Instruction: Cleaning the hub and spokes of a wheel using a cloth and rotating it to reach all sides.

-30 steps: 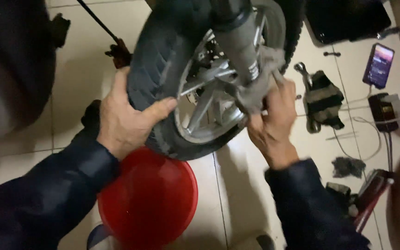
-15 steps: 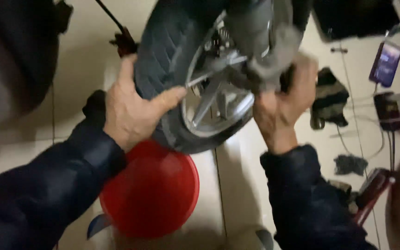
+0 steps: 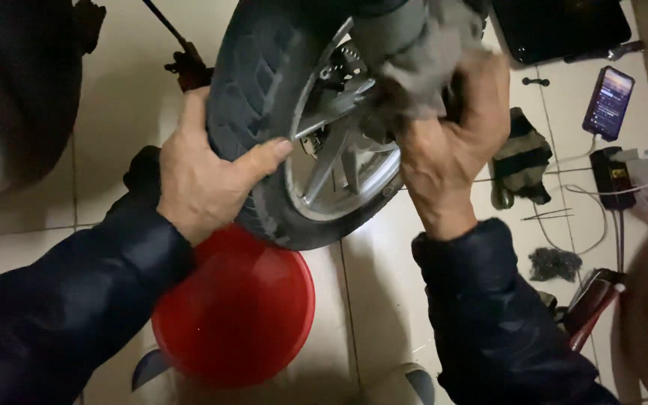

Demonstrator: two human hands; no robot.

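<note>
The left hand (image 3: 208, 176) is wrapped over the black tyre (image 3: 253, 112) of a wheel raised above the tiled floor (image 3: 384, 285), thumb lying across the tread. The right hand (image 3: 451, 142) is clenched on a grey rag (image 3: 429, 52) pressed against the fork leg beside the silver rim (image 3: 339, 180). A red bowl (image 3: 238, 311) sits on the floor under the wheel, and a lit phone (image 3: 607, 101) lies to the right.

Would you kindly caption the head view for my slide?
Left hand grips a scooter tyre; right hand presses a grey rag against the wheel.
</note>
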